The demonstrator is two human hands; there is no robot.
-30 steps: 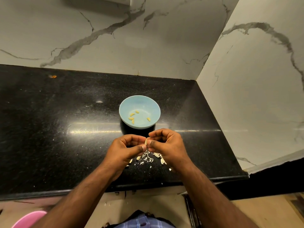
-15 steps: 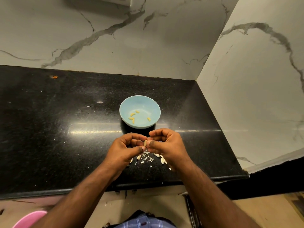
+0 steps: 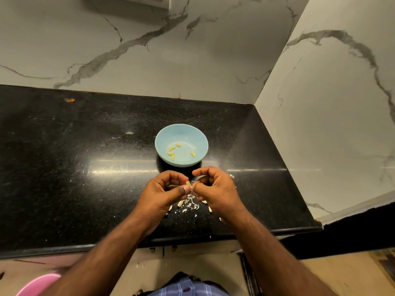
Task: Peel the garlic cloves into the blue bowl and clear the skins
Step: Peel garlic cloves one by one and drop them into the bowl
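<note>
Garlic cloves [image 3: 174, 152]: 5 peeled in blue bowl [image 3: 162, 146] so far. Left hand [image 3: 163, 193] pinches another clove [image 3: 188, 184], right hand [image 3: 215, 189] pinching its skin; skins [image 3: 191, 204] on table [image 3: 74, 167] near the hands, not cleared yet.

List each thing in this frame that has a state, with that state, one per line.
Blue bowl: upright on the counter, five peeled cloves inside.
Garlic clove: pinched between both hands, partly peeled.
Left hand: fingers curled, pinching the clove.
Right hand: fingers curled, pulling at the skin.
Skins: loose, scattered on the counter under the hands.
Counter: littered with skin flecks.
Pink tub: at the lower left edge, contents unseen.
</note>
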